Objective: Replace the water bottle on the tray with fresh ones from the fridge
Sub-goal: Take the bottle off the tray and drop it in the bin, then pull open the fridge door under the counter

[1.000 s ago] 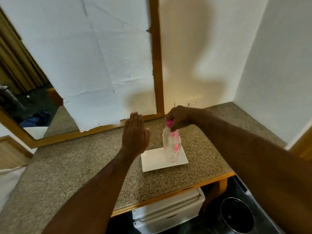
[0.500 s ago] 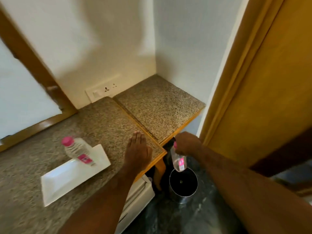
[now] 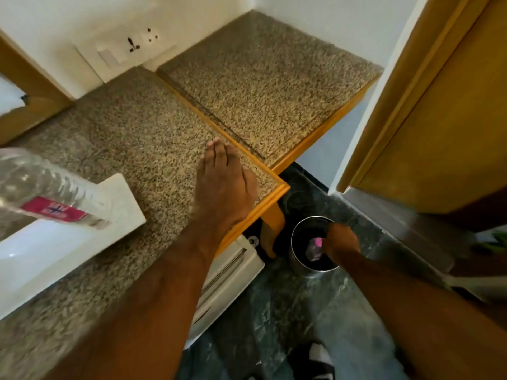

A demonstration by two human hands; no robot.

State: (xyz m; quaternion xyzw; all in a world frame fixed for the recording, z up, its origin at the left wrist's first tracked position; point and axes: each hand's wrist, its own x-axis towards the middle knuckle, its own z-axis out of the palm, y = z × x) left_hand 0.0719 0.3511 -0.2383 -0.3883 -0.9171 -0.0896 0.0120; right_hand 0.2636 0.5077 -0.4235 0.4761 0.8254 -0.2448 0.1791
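A clear water bottle (image 3: pixel 46 196) with a pink label stands on the white tray (image 3: pixel 82 242) at the left, very close to the camera. My left hand (image 3: pixel 225 187) lies flat, fingers together, on the granite counter near its corner, holding nothing. Low at the right, my right hand (image 3: pixel 341 242) reaches into the steel bin (image 3: pixel 300 266) on the floor. Its fingers are closed on a second small water bottle (image 3: pixel 314 249) with a pink cap, which sits inside the bin's dark opening.
A white mini fridge (image 3: pixel 233 272) sits under the counter edge, just left of the bin. A second granite slab (image 3: pixel 269 83) lies behind the wooden trim. A socket plate (image 3: pixel 126 50) is on the wall; a wooden door (image 3: pixel 439 105) stands at the right.
I carried one bottle off the tray rightward over the counter edge. Since half a second ago my right hand lowered it into the bin. The view dropped closer; my left hand stayed on the counter.
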